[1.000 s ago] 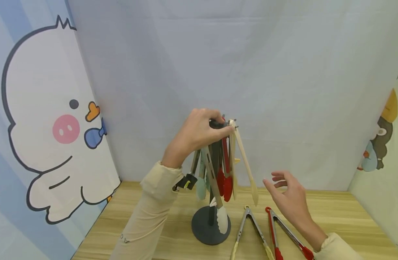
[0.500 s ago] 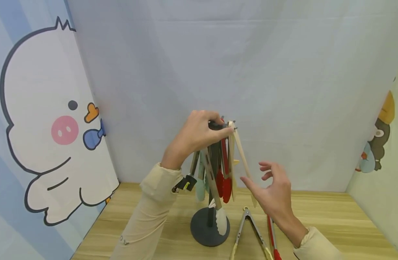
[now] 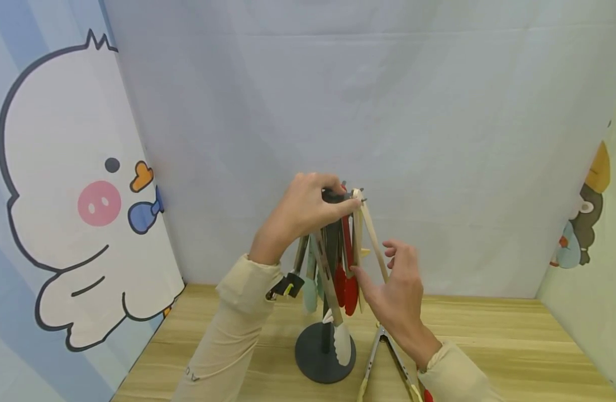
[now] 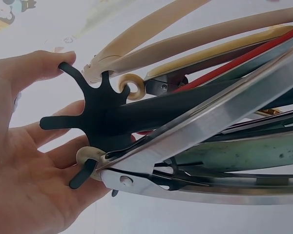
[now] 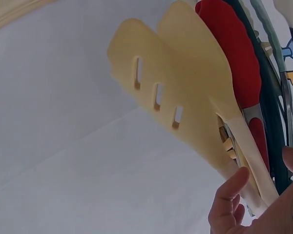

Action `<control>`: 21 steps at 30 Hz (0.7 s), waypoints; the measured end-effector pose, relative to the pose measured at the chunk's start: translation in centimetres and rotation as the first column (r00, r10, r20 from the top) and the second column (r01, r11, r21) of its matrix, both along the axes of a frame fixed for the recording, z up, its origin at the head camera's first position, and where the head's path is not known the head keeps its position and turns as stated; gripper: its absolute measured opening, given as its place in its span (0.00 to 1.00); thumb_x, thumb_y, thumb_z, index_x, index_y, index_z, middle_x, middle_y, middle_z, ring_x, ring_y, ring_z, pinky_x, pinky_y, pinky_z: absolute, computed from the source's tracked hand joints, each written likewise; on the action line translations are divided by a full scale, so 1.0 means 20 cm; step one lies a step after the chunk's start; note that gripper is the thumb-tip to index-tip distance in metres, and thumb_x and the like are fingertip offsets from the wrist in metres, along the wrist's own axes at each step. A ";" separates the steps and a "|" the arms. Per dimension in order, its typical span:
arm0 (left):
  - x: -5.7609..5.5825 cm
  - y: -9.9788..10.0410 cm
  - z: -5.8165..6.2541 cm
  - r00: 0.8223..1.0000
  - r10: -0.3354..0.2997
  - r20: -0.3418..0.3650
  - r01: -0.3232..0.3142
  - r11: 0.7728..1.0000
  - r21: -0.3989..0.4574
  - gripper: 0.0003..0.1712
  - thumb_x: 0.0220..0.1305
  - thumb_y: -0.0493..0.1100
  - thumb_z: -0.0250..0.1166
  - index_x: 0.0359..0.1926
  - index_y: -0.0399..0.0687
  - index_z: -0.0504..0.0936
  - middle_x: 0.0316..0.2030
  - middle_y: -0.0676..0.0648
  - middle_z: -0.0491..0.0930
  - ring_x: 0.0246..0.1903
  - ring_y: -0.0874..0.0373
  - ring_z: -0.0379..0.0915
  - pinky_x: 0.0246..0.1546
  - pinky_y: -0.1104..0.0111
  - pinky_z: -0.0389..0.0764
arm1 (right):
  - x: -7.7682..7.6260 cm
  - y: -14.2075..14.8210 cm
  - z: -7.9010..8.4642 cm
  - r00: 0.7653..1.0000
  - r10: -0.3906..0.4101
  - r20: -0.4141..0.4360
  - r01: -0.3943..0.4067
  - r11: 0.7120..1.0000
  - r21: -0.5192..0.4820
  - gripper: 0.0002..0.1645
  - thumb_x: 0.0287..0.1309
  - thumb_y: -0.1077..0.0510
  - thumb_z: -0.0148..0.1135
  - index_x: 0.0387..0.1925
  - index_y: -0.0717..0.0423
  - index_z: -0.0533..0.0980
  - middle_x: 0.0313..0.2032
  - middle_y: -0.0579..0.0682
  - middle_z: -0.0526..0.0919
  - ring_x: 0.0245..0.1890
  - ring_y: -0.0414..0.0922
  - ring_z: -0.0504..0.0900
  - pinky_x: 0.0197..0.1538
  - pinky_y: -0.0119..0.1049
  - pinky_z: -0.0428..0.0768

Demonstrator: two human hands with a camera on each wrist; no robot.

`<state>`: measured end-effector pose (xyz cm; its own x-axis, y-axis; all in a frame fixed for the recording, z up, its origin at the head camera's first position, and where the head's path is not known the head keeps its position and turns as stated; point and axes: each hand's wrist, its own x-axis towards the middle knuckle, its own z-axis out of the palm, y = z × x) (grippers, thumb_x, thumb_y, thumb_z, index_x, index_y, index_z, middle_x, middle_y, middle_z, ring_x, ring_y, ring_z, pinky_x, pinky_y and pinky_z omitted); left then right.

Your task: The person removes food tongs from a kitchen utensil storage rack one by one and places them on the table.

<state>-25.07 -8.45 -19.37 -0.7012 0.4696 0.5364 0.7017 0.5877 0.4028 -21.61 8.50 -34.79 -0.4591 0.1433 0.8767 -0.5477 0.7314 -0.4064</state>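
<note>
1 l hand (image 3: pixel 306 207) grips rack (image 4: pixel 105 119), r hand (image 3: pixel 399 295) nr cream tongs (image 3: pixel 372 231)

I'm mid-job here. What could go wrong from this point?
The right hand is at the arms of the cream tongs, with the red tongs hanging close beside: a squeeze there might catch both.
The left hand holds the top of the black stand; if it let go, a push on the cream tongs could swing or tip the stand.
The white-tipped tongs hang from the same stand, so bumping it might set them swinging.
</note>
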 end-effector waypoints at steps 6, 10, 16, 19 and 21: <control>0.00 0.00 -0.01 1.000 -0.002 -0.004 0.002 1.000 0.004 0.17 0.59 0.55 0.64 0.35 0.46 0.84 0.31 0.51 0.81 0.27 0.60 0.73 0.30 0.69 0.74 | -0.04 -0.04 0.01 0.999 -0.042 -0.031 0.043 0.999 0.029 0.36 0.39 0.58 0.77 0.49 0.64 0.68 0.37 0.59 0.71 0.31 0.52 0.72 0.24 0.45 0.75; 0.00 0.00 -0.01 1.000 -0.009 -0.004 0.009 1.000 0.009 0.17 0.59 0.54 0.64 0.35 0.45 0.84 0.30 0.51 0.81 0.27 0.60 0.73 0.30 0.69 0.74 | -0.07 -0.06 0.02 0.995 -0.071 -0.072 0.075 0.996 0.053 0.34 0.41 0.59 0.75 0.48 0.64 0.68 0.36 0.61 0.71 0.32 0.54 0.73 0.19 0.47 0.75; 0.00 0.00 -0.01 1.000 -0.006 -0.017 0.006 1.000 0.014 0.17 0.59 0.54 0.64 0.35 0.45 0.84 0.31 0.50 0.81 0.29 0.60 0.74 0.32 0.69 0.75 | -0.10 -0.08 0.04 0.983 -0.109 -0.144 0.124 0.988 0.094 0.32 0.45 0.59 0.73 0.48 0.64 0.66 0.35 0.62 0.69 0.27 0.54 0.70 0.13 0.44 0.71; 0.00 0.00 -0.01 1.000 -0.002 -0.020 0.003 1.000 0.010 0.17 0.60 0.54 0.64 0.35 0.45 0.84 0.32 0.50 0.81 0.29 0.60 0.75 0.32 0.68 0.75 | -0.11 -0.08 0.04 0.981 -0.120 -0.150 0.136 0.986 0.098 0.31 0.46 0.59 0.71 0.49 0.64 0.66 0.36 0.62 0.69 0.28 0.55 0.70 0.14 0.46 0.71; 0.00 0.00 -0.01 1.000 -0.003 -0.020 0.003 1.000 0.008 0.17 0.60 0.55 0.64 0.35 0.45 0.84 0.32 0.50 0.81 0.29 0.60 0.75 0.32 0.68 0.75 | -0.11 -0.08 0.04 0.980 -0.126 -0.152 0.142 0.985 0.097 0.30 0.47 0.60 0.70 0.50 0.63 0.65 0.36 0.62 0.69 0.29 0.56 0.71 0.14 0.47 0.72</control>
